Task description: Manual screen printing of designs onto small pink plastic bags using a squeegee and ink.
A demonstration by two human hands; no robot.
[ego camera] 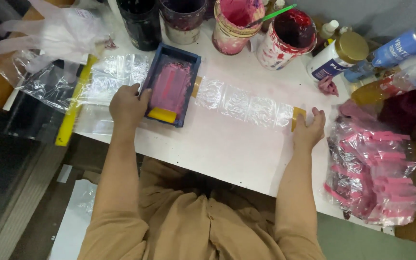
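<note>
A small blue-framed printing screen (192,61) smeared with pink ink lies on the white table (227,149), with a yellow squeegee (162,115) at its near end. My left hand (128,105) rests against the frame's left side. A strip of clear plastic film (239,102) runs rightward from the frame, fixed with yellow tape (297,115) at its right end. My right hand (308,129) presses flat on the table at that taped end, fingers apart.
Several ink pots (285,36) in red, pink and black stand along the back edge, next to a white bottle (338,57) and a blue spray can (396,49). A pile of pink-printed plastic bags (376,163) lies right. Clear gloves (54,33) and a yellow ruler (73,106) lie left.
</note>
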